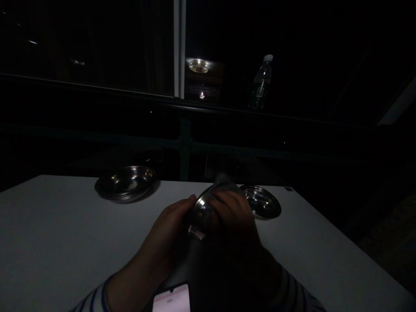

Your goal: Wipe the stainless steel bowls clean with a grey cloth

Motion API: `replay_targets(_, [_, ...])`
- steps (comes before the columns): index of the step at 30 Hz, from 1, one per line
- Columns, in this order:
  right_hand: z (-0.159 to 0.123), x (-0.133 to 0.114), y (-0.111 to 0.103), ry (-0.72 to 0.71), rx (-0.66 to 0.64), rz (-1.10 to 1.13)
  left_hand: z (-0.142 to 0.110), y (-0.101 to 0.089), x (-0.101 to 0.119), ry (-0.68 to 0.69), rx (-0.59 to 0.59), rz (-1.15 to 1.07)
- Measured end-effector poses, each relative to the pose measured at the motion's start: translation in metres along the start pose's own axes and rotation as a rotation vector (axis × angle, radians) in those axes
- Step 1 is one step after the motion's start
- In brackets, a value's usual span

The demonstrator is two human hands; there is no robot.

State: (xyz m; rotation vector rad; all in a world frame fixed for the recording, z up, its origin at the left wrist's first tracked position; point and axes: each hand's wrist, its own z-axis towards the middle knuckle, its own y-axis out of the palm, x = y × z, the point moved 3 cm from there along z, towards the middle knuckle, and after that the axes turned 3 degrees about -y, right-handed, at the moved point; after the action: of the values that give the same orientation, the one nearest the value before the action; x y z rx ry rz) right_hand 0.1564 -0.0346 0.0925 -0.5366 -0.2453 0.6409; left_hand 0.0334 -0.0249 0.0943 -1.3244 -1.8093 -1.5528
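In the dim head view, a shiny metal bowl (201, 210) is tilted up above the table, between my hands. My left hand (165, 234) grips its left side, the thumb along the rim. Over the bowl's right side my right hand (232, 212) is curled, pressing what looks like a dark grey cloth (223, 178) against the metal; the cloth is blurred and mostly hidden by the fingers. Behind my left hand sits a stack of metal dishes (125, 186). A shallow metal dish (264, 203) lies just beyond my right hand, partly covered by it.
The white table (65, 242) ends at a dark railing and window behind it. A lit phone (172, 299) is at the near edge, below my hands. A clear plastic bottle (261, 84) stands higher up at the window, right of its pale frame (180, 47).
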Motion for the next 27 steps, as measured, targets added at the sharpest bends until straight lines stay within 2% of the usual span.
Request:
replay_targets(2, [-0.008, -0.017, 0.010, -0.154, -0.053, -0.037, 0.000, 0.000, 0.000, -0.053, 0.031, -0.017])
replay_targets(4, [-0.019, -0.033, 0.021, -0.265, -0.041, -0.093, 0.000, -0.001, 0.001, -0.098, 0.038, -0.044])
replay_targets(8, [-0.030, -0.041, 0.036, -0.314, -0.104, -0.076, 0.000, -0.003, 0.006, -0.107, 0.047, -0.040])
replay_targets(11, [-0.024, -0.035, 0.028, -0.343, -0.111, -0.060, -0.001, -0.003, 0.006, -0.072, -0.008, -0.002])
replay_targets(15, [-0.005, -0.017, 0.007, -0.175, -0.120, -0.002, -0.001, -0.002, -0.001, -0.003, -0.055, 0.019])
replay_targets(16, [-0.001, -0.011, 0.002, -0.120, -0.079, 0.020, -0.001, -0.002, -0.002, 0.009, -0.054, 0.027])
replay_targets(19, [0.005, 0.012, -0.007, 0.164, -0.007, 0.154, -0.002, 0.000, -0.002, 0.028, -0.054, 0.039])
replay_targets(23, [0.002, 0.038, -0.006, 0.529, 0.005, 0.342, -0.005, 0.003, 0.001, 0.012, -0.087, 0.050])
replay_targets(25, [0.001, 0.044, -0.006, 0.629, 0.013, 0.384, -0.005, 0.003, 0.003, -0.007, -0.129, 0.053])
replay_targets(27, [0.001, 0.045, -0.008, 0.659, 0.022, 0.398, -0.006, 0.004, 0.004, -0.023, -0.177, 0.063])
